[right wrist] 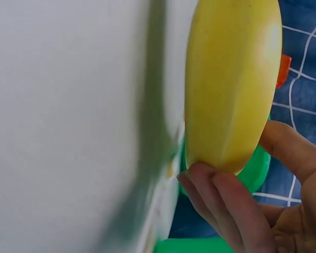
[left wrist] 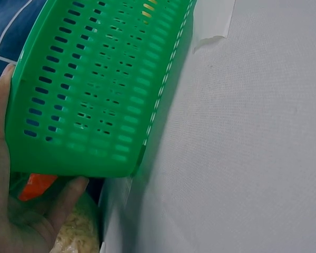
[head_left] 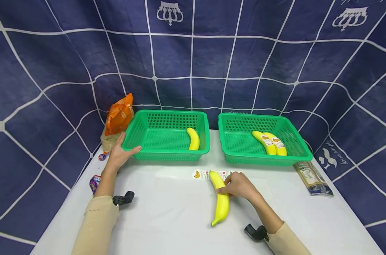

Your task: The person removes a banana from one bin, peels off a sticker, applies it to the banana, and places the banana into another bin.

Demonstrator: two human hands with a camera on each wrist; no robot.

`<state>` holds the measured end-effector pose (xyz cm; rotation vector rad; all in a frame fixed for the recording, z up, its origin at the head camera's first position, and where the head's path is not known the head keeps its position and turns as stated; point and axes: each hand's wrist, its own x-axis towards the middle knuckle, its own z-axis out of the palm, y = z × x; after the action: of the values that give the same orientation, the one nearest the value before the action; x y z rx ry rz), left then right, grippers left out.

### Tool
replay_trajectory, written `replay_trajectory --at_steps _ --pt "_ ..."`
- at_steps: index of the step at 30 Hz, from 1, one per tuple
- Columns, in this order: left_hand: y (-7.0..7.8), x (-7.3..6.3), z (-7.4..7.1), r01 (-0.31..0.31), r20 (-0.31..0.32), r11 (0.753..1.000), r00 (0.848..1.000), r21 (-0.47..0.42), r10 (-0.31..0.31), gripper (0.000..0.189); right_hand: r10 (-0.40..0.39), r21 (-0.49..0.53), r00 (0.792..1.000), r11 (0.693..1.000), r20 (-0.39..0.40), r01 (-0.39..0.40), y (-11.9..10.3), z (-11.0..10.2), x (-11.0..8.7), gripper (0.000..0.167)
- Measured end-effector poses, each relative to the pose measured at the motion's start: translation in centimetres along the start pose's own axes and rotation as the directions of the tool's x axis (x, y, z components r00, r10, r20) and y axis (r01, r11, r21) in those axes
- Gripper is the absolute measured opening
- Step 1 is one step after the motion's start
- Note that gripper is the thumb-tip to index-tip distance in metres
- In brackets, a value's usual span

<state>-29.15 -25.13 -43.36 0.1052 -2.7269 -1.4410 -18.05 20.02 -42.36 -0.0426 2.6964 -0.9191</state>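
My right hand (head_left: 240,186) pinches a yellow banana (head_left: 222,205) between thumb and fingers, over the front middle of the table. In the right wrist view the banana (right wrist: 231,89) fills the upper part, its shadow falling on the white cloth beside it. Spread around the near left corner of the left green basket (head_left: 167,156), my left hand (head_left: 119,156) has its thumb along the front and its fingers at the side. That basket holds one banana (head_left: 193,139). Two bananas with stickers, a left one (head_left: 259,137) and a right one (head_left: 280,146), lie in the right green basket (head_left: 259,160).
A strip of banana stickers (head_left: 200,174) lies on the white table (head_left: 167,212), partly behind the held banana. An orange bag (head_left: 119,115) stands left of the left basket, with a purple packet (head_left: 94,183) nearer. A clear-and-brown packet (head_left: 314,179) lies at the right.
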Motion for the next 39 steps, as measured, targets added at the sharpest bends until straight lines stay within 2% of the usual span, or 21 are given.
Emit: replay_trajectory --at_steps 8,17,22,25,27,30,33,37,39 --pt "-0.6 -0.5 -0.1 -0.005 -0.035 1.000 0.999 0.001 0.005 0.110 -0.017 0.016 1.000 1.000 0.015 0.017 0.9 1.7 -0.7 0.026" --pt "-0.7 -0.8 0.6 0.022 -0.110 0.999 0.994 -0.027 -0.024 0.107 -0.014 -0.019 1.000 1.000 0.025 0.014 1.2 1.7 -0.7 0.028" --pt "-0.6 -1.1 1.3 0.013 -0.170 0.998 0.985 -0.056 -0.022 0.100 -0.011 -0.019 1.000 1.000 0.030 0.012 1.4 1.5 -0.8 0.029" --pt "0.0 -1.8 1.8 -0.008 -0.241 1.000 0.971 -0.004 0.006 0.098 -0.004 -0.020 1.000 1.000 0.031 0.005 1.3 1.4 -0.8 0.029" --pt "0.6 -2.7 2.3 -0.025 -0.282 0.996 0.958 0.083 0.048 0.101 0.004 -0.019 0.999 1.000 0.034 -0.003 1.3 1.4 -0.8 0.029" --pt "1.3 -4.2 3.1 -0.078 -0.303 0.962 0.940 0.262 0.158 0.109 0.014 -0.015 0.999 1.000 0.043 -0.013 1.3 1.3 -0.8 0.030" --pt "1.7 -5.7 4.0 -0.160 -0.296 0.888 0.905 0.431 0.306 0.112 0.023 -0.015 0.998 1.000 0.053 -0.022 1.3 1.2 -0.7 0.030" --pt "2.6 -7.6 5.2 -0.276 -0.261 0.810 0.850 0.517 0.457 0.108 0.028 -0.020 0.998 0.999 0.055 -0.027 1.3 1.0 -0.7 0.030" --pt "3.5 -8.5 6.0 -0.347 -0.216 0.783 0.832 0.517 0.511 0.102 0.031 -0.020 0.998 0.999 0.052 -0.030 1.3 1.0 -0.7 0.030"
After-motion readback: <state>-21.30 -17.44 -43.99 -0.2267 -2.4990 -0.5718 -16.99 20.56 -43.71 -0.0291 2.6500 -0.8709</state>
